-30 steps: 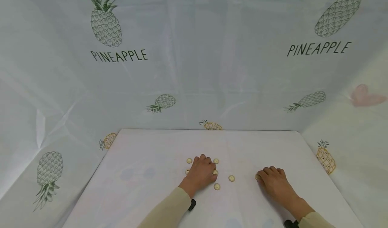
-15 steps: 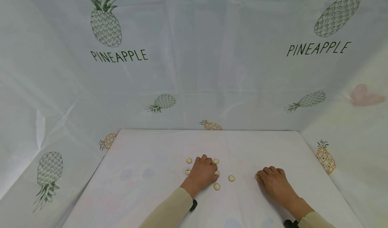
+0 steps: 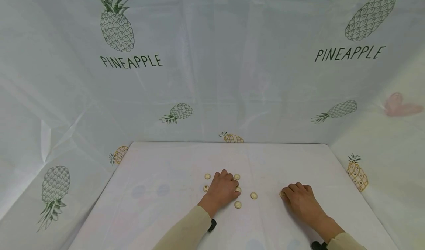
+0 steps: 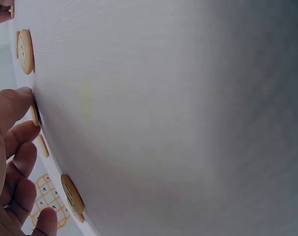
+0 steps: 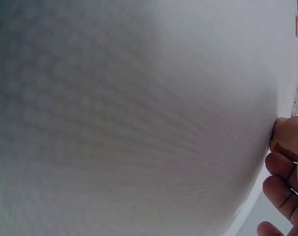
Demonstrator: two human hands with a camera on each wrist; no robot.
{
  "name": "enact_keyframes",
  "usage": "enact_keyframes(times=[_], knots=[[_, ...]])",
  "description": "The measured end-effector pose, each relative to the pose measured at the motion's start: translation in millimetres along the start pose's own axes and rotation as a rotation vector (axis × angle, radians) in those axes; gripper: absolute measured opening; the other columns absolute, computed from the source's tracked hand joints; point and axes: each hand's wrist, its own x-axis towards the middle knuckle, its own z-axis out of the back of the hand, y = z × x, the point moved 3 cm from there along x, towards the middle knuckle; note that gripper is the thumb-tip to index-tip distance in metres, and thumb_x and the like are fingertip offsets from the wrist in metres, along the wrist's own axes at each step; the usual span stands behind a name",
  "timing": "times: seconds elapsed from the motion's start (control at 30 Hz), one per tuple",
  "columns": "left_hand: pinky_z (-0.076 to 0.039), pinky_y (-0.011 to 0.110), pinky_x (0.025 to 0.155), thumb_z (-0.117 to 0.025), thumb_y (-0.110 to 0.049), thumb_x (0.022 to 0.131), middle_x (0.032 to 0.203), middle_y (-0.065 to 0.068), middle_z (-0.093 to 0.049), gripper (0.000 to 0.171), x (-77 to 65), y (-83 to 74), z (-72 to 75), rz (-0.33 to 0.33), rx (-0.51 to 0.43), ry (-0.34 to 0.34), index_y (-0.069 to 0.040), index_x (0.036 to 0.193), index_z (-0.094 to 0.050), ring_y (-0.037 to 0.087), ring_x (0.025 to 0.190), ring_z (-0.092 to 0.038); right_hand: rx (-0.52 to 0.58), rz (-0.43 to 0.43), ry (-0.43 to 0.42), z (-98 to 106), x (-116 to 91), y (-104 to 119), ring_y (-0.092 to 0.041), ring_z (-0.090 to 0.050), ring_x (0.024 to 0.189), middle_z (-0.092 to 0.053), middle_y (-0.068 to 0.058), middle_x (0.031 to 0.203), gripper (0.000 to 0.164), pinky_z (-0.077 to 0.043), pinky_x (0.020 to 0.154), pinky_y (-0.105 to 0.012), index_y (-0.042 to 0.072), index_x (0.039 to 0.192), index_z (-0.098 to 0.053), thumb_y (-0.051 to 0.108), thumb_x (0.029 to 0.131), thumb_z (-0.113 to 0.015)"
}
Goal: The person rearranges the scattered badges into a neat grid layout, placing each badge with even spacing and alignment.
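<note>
My left hand (image 3: 221, 189) pinches a round wooden button (image 4: 35, 113) between thumb and index finger, its edge at the table surface. In the head view this button shows at the right side of the hand. Further right, my right hand (image 3: 302, 202) pinches another wooden button (image 5: 274, 143) at the tabletop, mostly hidden by the fingers. Around the left hand lie more buttons: one at upper left (image 3: 207, 176), one at left (image 3: 206, 188), one at upper right (image 3: 237, 177), one below right (image 3: 238, 204). A single button (image 3: 254, 195) lies between the two hands.
The white-covered table (image 3: 159, 213) has its far edge against a hanging cloth (image 3: 212, 76) printed with pineapples. Cloth also hangs at the left and right sides. A dark wrist strap (image 3: 212, 225) shows below the left sleeve.
My left hand has shifted slightly to the right, and the button under its fingers moved with it. My right hand and the other buttons stay in place.
</note>
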Motion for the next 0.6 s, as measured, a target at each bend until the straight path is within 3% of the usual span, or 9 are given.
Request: enact_keyframes(times=[0.3, 0.43, 0.6], knots=[[-0.044, 0.036, 0.088, -0.067, -0.052, 0.1, 0.105, -0.011, -0.068, 0.024, -5.9, 6.2, 3.1, 0.018, -0.052, -0.021, -0.031, 0.111, -0.073, 0.014, 0.101, -0.052, -0.004, -0.01, 0.015, 0, -2, -1, -0.017, -0.056, 0.081, -0.063, 0.007, 0.086, 0.022, -0.05, 0.078, -0.051, 0.019, 0.094, -0.069, 0.02, 0.083, -0.089], [-0.045, 0.037, 0.089, -0.069, -0.046, 0.1, 0.105, -0.01, -0.067, 0.019, -14.1, 3.1, 10.0, -0.004, -0.078, -0.029, -0.029, 0.108, -0.072, 0.015, 0.102, -0.054, -0.006, 0.005, -0.004, 1, 0, 1, -0.017, -0.056, 0.081, -0.063, 0.006, 0.086, 0.023, -0.049, 0.078, -0.05, 0.017, 0.095, -0.07, 0.02, 0.083, -0.089], [-0.045, 0.039, 0.091, -0.072, -0.046, 0.099, 0.109, -0.009, -0.067, 0.021, -26.8, -3.3, 14.7, -0.035, -0.126, 0.008, -0.029, 0.111, -0.072, 0.015, 0.104, -0.052, -0.014, 0.017, -0.013, 2, 1, 1, -0.017, -0.056, 0.08, -0.062, 0.007, 0.086, 0.024, -0.049, 0.077, -0.049, 0.017, 0.095, -0.07, 0.02, 0.081, -0.09]])
